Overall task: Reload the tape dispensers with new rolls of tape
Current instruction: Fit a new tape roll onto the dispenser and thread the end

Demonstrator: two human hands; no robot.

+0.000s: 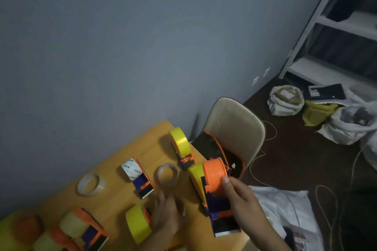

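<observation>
In the head view, the right hand (240, 195) gripped an orange-and-blue tape dispenser (216, 193) at about five o'clock in the frame, its thumb pressed against the orange drum and its other fingers curled round the far side, hidden behind the body. A yellow tape roll (196, 181) stood on edge touching the dispenser's nine o'clock side. The left hand (168, 215), blurred, lay over the wooden table (122, 149) at six o'clock; whether its fingers were curled or straight could not be told, nor whether they held anything. Just beside it, at its nine o'clock, was another dispenser loaded with yellow tape (138, 223). At its twelve o'clock lay a clear tape roll (167, 174) flat on the table, and a second clear roll (91, 184) lay well apart toward nine o'clock
</observation>
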